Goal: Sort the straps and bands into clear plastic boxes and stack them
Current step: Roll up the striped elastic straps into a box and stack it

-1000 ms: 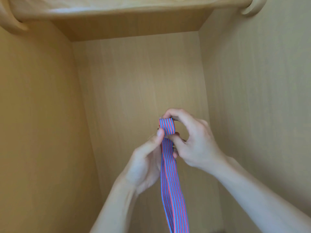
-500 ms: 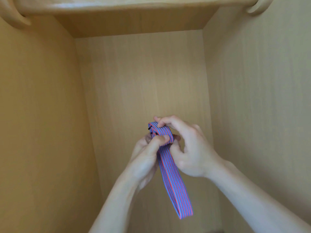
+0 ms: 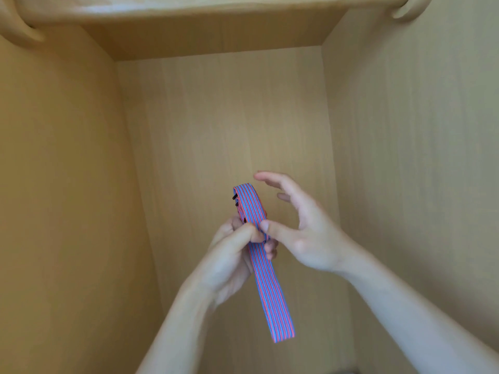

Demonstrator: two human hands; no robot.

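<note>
While the left hand (image 3: 229, 255) grips a striped strap (image 3: 266, 282), right hand (image 3: 305, 233) spread, thumb touching it, pale wooden cabinet (image 3: 221, 117), shelf (image 3: 210, 31) above

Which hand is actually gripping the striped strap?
The left hand: its thumb and fingers curl round the striped strap. The right hand is spread open, with only its thumb tip at the strap.

The strap (image 3: 267, 290) is seen as woven cloth, matt and finely ribbed along its stripes. The small black tabs (image 3: 235, 197) at its folded top are perhaps plastic, too small to be judged. The cupboard walls (image 3: 216, 130) are shown in pale wood grain, smooth and matt; a faint sheen is carried by the shelf (image 3: 189, 12) edge.
</note>
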